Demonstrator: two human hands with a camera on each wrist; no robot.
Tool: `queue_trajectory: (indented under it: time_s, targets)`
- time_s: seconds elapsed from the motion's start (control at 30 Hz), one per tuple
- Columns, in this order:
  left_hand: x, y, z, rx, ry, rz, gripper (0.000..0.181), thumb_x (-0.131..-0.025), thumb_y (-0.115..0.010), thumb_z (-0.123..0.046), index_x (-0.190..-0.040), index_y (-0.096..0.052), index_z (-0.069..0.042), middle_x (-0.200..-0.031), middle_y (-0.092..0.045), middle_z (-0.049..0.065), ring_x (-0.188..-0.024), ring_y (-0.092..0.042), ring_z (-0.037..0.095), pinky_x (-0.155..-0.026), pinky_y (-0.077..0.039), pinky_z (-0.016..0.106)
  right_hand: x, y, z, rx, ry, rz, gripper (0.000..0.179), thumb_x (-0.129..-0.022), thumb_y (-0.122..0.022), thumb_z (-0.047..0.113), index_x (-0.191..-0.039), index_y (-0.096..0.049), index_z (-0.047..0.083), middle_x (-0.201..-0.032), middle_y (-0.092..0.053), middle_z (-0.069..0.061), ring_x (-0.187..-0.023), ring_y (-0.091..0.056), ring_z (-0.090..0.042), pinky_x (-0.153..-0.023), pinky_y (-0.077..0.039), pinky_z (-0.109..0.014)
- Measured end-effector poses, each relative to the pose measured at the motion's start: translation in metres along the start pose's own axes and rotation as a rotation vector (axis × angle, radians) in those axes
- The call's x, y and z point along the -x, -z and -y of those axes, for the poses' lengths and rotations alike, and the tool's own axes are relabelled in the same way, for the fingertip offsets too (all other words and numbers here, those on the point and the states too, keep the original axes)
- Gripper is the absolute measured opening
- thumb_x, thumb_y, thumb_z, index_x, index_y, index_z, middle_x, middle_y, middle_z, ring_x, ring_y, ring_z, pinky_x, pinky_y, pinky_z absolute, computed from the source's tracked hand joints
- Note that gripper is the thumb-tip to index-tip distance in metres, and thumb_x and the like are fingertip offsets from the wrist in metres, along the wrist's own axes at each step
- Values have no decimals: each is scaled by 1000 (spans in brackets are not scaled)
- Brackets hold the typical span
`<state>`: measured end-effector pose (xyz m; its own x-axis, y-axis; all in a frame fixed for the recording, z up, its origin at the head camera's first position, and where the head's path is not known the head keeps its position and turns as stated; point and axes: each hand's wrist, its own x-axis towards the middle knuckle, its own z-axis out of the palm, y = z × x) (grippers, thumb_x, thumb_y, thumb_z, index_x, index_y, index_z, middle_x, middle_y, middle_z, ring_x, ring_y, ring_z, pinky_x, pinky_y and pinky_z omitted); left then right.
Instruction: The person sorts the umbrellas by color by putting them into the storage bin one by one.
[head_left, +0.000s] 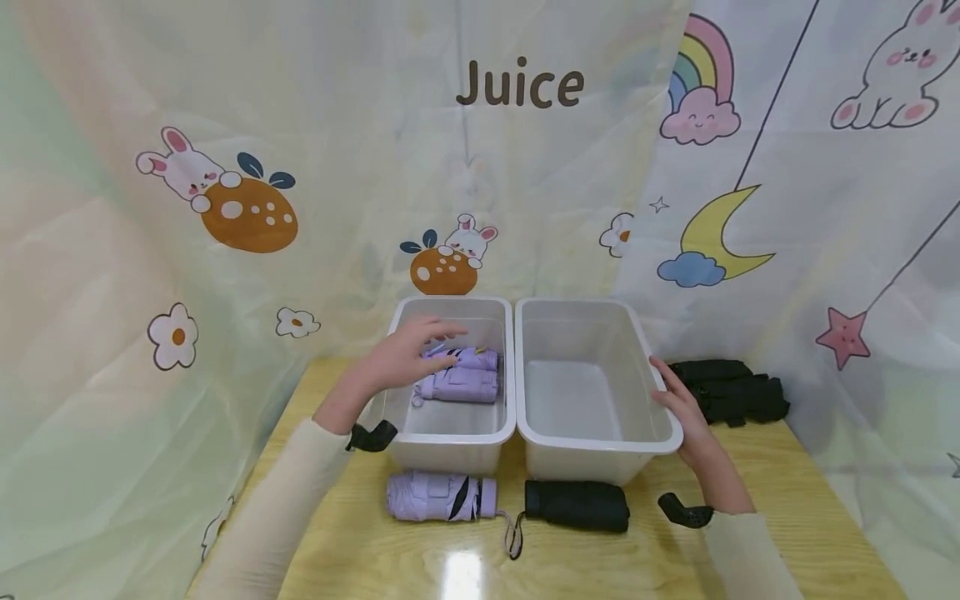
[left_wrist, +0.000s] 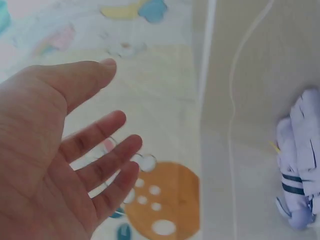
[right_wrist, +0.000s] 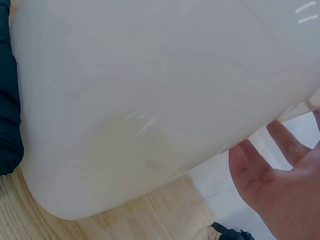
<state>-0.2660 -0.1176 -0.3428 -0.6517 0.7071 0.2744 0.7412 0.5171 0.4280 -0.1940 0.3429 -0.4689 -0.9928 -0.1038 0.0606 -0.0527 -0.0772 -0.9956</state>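
Note:
My left hand [head_left: 408, 354] hovers over the left white bin [head_left: 450, 438], fingers apart and holding nothing. Inside that bin lie two folded purple umbrellas [head_left: 457, 385], side by side; the left wrist view shows these umbrellas [left_wrist: 295, 160] to the right of the hand [left_wrist: 75, 145]. My right hand [head_left: 686, 408] touches the outer right rim of the right white bin [head_left: 600, 445] with fingertips and thumb. In the right wrist view its fingers [right_wrist: 250, 167] meet the bin's edge. Nothing shows inside the right bin.
On the wooden table [head_left: 375, 558], a folded purple umbrella [head_left: 435, 497] lies before the left bin and a folded black umbrella [head_left: 576, 505] before the right one. More black folded umbrellas [head_left: 735, 392] lie right of the bins. A printed curtain [head_left: 360, 167] hangs behind.

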Motion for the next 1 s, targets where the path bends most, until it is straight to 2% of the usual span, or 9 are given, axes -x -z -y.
queue_trajectory:
  time_s: [0.13,0.27,0.37,0.43,0.57,0.7,0.87,1.0]
  targets:
    - [29,-8,-26,-24,-149,-80,41,-92,-69,-22,-132,-61,-19,-118,-59,-6,-104,-54,9,-84,-50,32,0,1,-2,3,4,-7,60,-105,-43,21,-158,-13,23,-155,-15,-10,-114,-47,-15,-81,-51,-28]
    - [47,-19,-49,-73,-300,-124,41,-90,-72,-20,-129,-63,-18,-115,-60,-3,-102,-57,9,-83,-50,30,-2,2,1,-2,19,-11,59,-105,-42,22,-158,-14,24,-155,-14,-11,-115,-44,-18,-82,-50,-28]
    - [59,-33,-61,-119,-366,-137,39,-87,-74,-20,-125,-65,-17,-111,-62,-3,-99,-58,10,-83,-50,27,-4,1,2,-1,22,-4,60,-105,-42,22,-158,-13,24,-155,-14,-11,-116,-44,-18,-82,-50,-28]
    - [70,-49,-66,-132,-390,-124,36,-85,-75,-20,-121,-67,-18,-106,-63,-4,-93,-58,8,-78,-50,23,-3,1,2,-3,14,2,60,-105,-42,22,-158,-12,24,-155,-14,-10,-116,-44,-18,-82,-50,-28]
    - [92,-91,-67,-190,-359,-40,34,-86,-73,-25,-120,-68,-20,-102,-60,-9,-86,-55,4,-73,-47,20,-2,0,1,-8,3,12,61,-106,-41,21,-158,-11,23,-156,-13,-10,-116,-45,-17,-83,-50,-28]
    - [110,-128,-54,-314,-270,44,38,-84,-75,-28,-121,-67,-24,-97,-56,-8,-82,-52,7,-68,-45,23,-3,-2,-1,-15,8,24,61,-106,-40,21,-158,-9,23,-159,-6,-11,-118,-45,-16,-84,-50,-27]
    - [126,-151,-32,-501,-183,70,38,-82,-75,-24,-120,-68,-25,-102,-57,-1,-87,-55,16,-67,-48,31,-5,-4,-3,-16,15,17,60,-106,-40,20,-158,-11,25,-159,-4,-12,-118,-44,-17,-84,-50,-27]
    - [133,-163,-21,-598,-173,47,41,-83,-71,-23,-123,-65,-27,-110,-58,2,-95,-56,21,-71,-49,36,-1,-4,-4,-20,15,9,59,-106,-40,20,-158,-12,25,-159,-6,-11,-118,-43,-18,-84,-50,-27]
